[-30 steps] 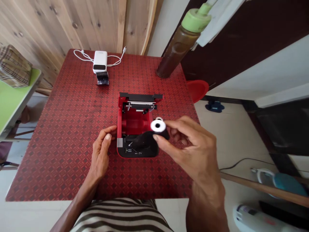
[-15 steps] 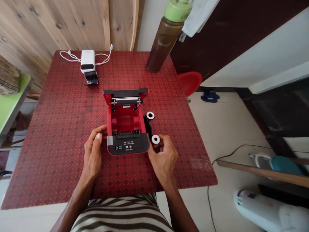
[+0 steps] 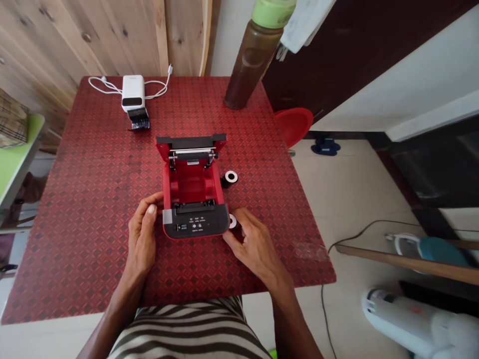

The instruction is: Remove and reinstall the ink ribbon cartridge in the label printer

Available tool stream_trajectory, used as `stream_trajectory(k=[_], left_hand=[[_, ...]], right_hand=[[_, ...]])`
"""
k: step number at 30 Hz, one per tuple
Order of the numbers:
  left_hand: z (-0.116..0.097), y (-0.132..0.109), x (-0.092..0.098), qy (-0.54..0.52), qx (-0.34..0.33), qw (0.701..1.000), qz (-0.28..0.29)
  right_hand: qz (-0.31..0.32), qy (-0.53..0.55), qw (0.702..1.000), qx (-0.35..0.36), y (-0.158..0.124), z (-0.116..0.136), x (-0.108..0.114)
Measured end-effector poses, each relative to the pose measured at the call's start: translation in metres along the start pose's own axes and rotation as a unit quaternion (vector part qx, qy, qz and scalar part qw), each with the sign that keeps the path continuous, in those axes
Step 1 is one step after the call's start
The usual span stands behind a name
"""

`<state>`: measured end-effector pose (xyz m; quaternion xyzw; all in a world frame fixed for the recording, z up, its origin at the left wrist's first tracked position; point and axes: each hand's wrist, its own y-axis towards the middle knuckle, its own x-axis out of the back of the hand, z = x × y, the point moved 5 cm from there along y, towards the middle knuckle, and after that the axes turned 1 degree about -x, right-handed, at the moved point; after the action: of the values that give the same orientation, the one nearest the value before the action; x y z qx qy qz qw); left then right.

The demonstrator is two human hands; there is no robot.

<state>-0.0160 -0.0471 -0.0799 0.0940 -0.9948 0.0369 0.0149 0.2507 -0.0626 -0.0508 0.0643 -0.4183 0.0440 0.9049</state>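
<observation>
A red and black label printer (image 3: 196, 219) lies on the table with its lid (image 3: 191, 144) raised and its red inner bay bare. Against its left side rests my left hand (image 3: 144, 227), fingers loosely bent and thumb apart, not wrapped round it. By the front right corner my right hand (image 3: 249, 237) has its fingers round a ribbon roll (image 3: 232, 221) with a white core, partly hidden by the printer and the hand. Beyond it, beside the printer's right wall, is the other ribbon roll (image 3: 231, 176), also white-cored with black film.
A white device (image 3: 132, 92) with a white cable stands at the back left, a black flap hanging from its front. A tall brown bottle (image 3: 252, 62) with a green lid is at the back right. A red stool (image 3: 295, 127) is beyond the table (image 3: 93, 269).
My right hand has moved left with the near ribbon roll, bringing it against the printer's front right corner. My left hand stays by the printer. The view has shifted slightly.
</observation>
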Motion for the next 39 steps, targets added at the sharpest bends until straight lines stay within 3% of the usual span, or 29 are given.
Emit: stream_trajectory(k=[6, 14, 23, 27, 30, 36, 39], left_hand=[[0.000, -0.001, 0.001, 0.005, 0.014, 1.000, -0.005], [0.000, -0.001, 0.002, 0.013, 0.006, 1.000, -0.005], [0.002, 0.000, 0.002, 0.011, 0.006, 1.000, -0.011], [0.002, 0.000, 0.002, 0.009, 0.006, 1.000, -0.018], [0.002, 0.000, 0.001, 0.006, 0.006, 1.000, -0.017], [0.001, -0.001, 0.002, 0.001, 0.017, 1.000, 0.005], [0.001, -0.002, 0.002, -0.006, 0.021, 1.000, 0.001]], right_hand=[[0.051, -0.001, 0.998, 0.034, 0.004, 0.005, 0.006], [0.056, 0.002, 0.996, 0.071, 0.000, 0.006, 0.004], [0.074, 0.074, 0.994, 0.019, -0.009, -0.015, 0.018], [-0.019, 0.092, 0.995, -0.034, 0.013, -0.038, 0.035], [-0.086, 0.110, 0.989, -0.056, 0.046, -0.053, 0.033], [-0.071, 0.175, 0.980, -0.058, 0.091, -0.060, -0.005], [-0.089, 0.184, 0.977, -0.067, 0.092, -0.060, -0.001]])
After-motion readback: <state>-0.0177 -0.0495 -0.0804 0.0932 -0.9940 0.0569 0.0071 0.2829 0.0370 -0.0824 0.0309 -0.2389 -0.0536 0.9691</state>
